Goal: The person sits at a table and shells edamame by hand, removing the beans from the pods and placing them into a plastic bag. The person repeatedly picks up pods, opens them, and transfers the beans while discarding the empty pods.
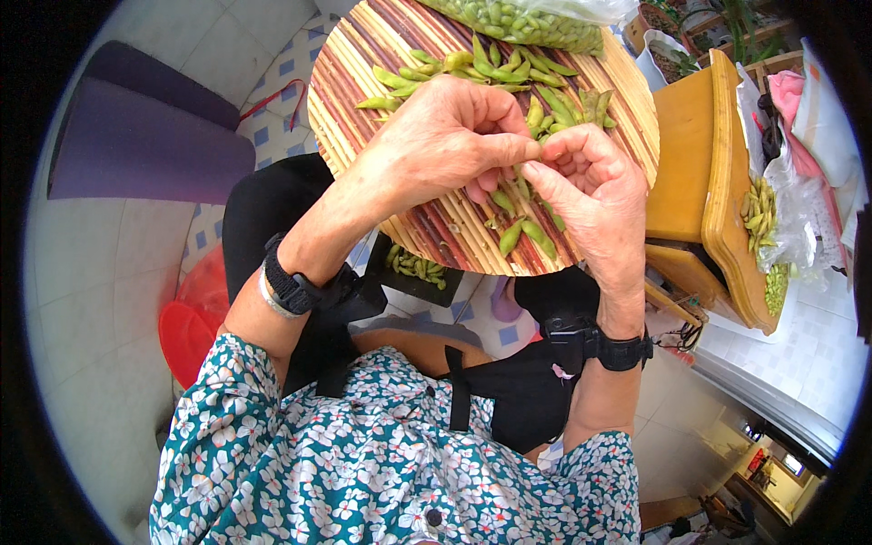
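My left hand [453,139] and my right hand [593,191] meet over a round, striped tray of thin sticks [415,235]. Their thumbs and fingertips come together around something small, mostly hidden, perhaps a soybean pod. Green soybean pods [487,65] lie loose behind and between the hands. Two joined pods [528,237] rest near the tray's front edge. At the far side of the tray sits a clear plastic bag of shelled green beans [518,24]. Below the tray's near edge, a dark container [415,272] on the floor holds more pods.
A wooden cabinet [688,170] stands at the right, with pods [759,214] and plastic bags [793,231] beyond its edge. A red plastic basin [191,334] is on the left floor, below a purple panel [150,143]. Potted plants [671,58] stand at the upper right.
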Motion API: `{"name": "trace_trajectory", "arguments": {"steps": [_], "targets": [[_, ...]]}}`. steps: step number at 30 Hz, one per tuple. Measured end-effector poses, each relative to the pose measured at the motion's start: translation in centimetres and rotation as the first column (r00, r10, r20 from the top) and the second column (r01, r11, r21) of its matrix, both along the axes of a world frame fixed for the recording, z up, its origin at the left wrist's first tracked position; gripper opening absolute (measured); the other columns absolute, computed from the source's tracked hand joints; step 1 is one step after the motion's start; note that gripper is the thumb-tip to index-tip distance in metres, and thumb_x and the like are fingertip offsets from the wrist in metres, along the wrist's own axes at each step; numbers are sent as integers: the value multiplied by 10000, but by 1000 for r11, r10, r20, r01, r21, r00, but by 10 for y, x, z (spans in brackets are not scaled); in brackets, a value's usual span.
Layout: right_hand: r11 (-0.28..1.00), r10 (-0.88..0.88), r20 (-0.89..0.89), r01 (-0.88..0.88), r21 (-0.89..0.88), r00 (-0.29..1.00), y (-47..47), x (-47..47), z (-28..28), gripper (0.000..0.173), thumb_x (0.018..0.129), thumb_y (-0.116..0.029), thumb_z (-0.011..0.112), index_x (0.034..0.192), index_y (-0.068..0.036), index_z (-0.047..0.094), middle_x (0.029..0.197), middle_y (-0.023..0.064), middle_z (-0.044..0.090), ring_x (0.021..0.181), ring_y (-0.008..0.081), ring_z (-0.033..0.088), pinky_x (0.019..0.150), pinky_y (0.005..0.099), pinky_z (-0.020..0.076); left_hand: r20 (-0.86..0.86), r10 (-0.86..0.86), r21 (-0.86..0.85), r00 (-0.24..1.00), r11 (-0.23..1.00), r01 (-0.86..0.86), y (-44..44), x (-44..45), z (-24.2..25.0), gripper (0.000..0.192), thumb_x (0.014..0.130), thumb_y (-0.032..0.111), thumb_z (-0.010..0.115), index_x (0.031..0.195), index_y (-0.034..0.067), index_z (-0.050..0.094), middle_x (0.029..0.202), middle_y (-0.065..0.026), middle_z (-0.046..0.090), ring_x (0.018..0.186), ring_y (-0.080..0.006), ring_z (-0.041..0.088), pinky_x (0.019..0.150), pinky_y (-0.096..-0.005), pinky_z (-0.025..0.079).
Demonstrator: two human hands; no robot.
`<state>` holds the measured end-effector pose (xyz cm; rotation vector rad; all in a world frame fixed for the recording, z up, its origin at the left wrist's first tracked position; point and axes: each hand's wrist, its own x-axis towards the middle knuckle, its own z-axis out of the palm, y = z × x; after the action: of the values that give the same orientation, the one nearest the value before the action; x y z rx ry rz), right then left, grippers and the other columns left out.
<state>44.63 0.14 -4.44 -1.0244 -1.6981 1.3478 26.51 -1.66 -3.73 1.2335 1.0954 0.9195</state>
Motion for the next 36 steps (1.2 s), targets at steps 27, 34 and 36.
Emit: {"name": "trace_trajectory", "arguments": {"steps": [27, 34, 36], "targets": [[977, 43, -73, -57, -206, 996, 2, 3, 8, 146, 842, -122, 690, 871, -15, 594, 687, -22, 570, 550, 9, 484, 475, 149, 370, 40, 25, 40, 999, 999, -26, 0, 2, -4, 184, 883, 215, 645, 859, 33, 639, 624, 12, 581, 518, -45, 553, 486, -163, 452], [948, 69, -51, -81, -308, 996, 3, 7, 11, 147, 864, -150, 664, 899, -11, 634, 671, -30, 572, 515, 10, 484, 456, 146, 371, -13, 38, 98, 999, 995, -37, -1, 4, -6, 180, 889, 203, 638, 846, 27, 632, 621, 19, 572, 512, -34, 535, 477, -159, 443], [945, 75, -45, -85, -317, 996, 4, 8, 10, 152, 871, -147, 652, 924, -6, 634, 672, -23, 578, 516, 16, 494, 459, 148, 381, -29, 37, 94, 999, 995, -34, -1, 4, -6, 181, 888, 201, 639, 842, 26, 630, 621, 20, 569, 515, -33, 533, 477, -159, 443]]}}
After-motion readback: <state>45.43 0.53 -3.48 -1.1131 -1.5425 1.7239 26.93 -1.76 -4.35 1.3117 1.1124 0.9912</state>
